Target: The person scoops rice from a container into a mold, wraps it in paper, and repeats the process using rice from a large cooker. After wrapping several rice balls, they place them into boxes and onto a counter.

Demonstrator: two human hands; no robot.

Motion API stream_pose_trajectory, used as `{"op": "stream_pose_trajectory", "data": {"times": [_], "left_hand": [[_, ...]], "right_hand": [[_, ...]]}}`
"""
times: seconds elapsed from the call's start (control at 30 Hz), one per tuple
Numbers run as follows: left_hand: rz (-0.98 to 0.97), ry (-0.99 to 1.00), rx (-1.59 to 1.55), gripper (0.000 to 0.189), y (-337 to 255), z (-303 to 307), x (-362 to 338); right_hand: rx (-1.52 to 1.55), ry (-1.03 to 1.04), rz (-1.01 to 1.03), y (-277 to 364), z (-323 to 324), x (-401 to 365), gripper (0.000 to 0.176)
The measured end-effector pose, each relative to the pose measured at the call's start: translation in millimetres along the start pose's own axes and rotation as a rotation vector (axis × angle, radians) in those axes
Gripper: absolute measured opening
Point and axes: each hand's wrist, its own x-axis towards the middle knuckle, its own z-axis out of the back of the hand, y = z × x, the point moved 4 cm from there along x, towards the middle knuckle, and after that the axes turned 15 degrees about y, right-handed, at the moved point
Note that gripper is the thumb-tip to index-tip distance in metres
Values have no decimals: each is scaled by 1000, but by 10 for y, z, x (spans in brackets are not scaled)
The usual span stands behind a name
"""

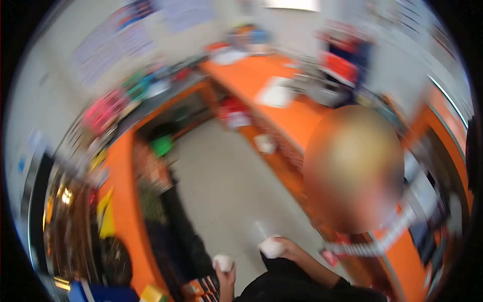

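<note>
My left hand [227,282] is closed around a small white rounded object [223,261], held low in front of me. My right hand [289,247] is closed on a similar white rounded object [271,247], a short way to the right. Both objects are blurred, and I cannot make out their exact kind. My hands are apart, above the pale tiled floor [216,176], in front of my dark clothing.
An orange counter [234,75] runs along the right, bearing papers and a machine. Another orange counter [123,181] lines the left, with a pink basket [104,111]. A person in a striped sleeve [387,239] is close on the right. A green object [162,146] sits below the left counter.
</note>
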Motion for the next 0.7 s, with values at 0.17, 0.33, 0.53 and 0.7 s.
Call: {"op": "stream_pose_trajectory", "data": {"times": [0.17, 0.33, 0.53, 0.7], "left_hand": [[-246, -100, -162, 40, -624, -314, 891], [-267, -73, -218, 43, -1778, -528, 2007], [-581, -386, 92, 51, -3477, -365, 2871], [-774, -997, 580, 72, -4858, 275, 3169]], "right_hand": [[-109, -276, -113, 405, 78, 1287, 35], [-229, -260, -234, 767, 109, 3265, 35], [-541, 60, -386, 857, -837, 6116, 40], [-1180, 274, -435, -102, -1856, 8225, 49]]}}
